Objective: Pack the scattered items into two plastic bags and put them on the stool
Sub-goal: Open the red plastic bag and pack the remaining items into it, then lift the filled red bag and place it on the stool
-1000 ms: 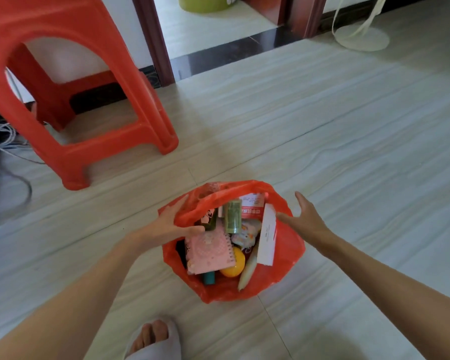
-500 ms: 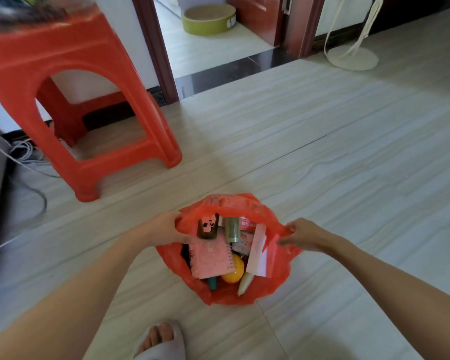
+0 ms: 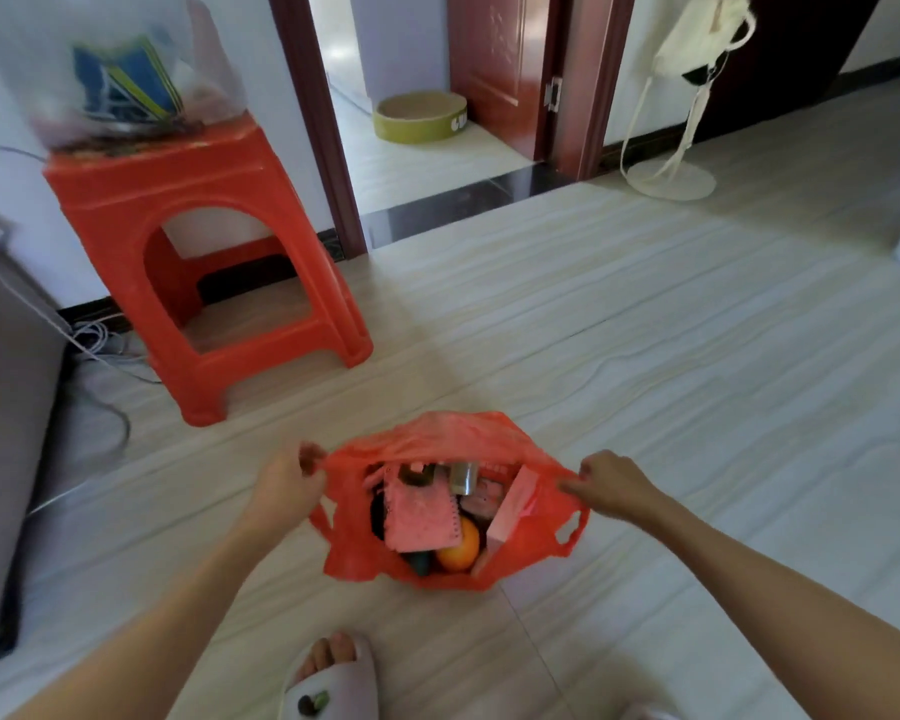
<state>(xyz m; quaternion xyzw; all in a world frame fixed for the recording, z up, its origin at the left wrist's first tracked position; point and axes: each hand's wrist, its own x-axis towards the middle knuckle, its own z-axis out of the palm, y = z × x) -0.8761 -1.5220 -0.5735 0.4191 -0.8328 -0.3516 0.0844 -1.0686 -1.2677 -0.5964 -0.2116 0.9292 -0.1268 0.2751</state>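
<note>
Each grip pinches one side of the red bag (image 3: 453, 449) mouth: left hand (image 3: 287, 485), right hand (image 3: 611, 483). It sits on pale floor tiles (image 3: 697, 356), stuffed full; the stool (image 3: 188, 210) beyond carries a clear bag (image 3: 126, 75), by an open doorway (image 3: 411, 70)

Open, filled red bag (image 3: 528, 556), floor-level

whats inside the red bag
Visible in the red bag: a pink spiral notebook, an orange, a metal can and a pink-white box. Whatever lies beneath them is covered.
</note>
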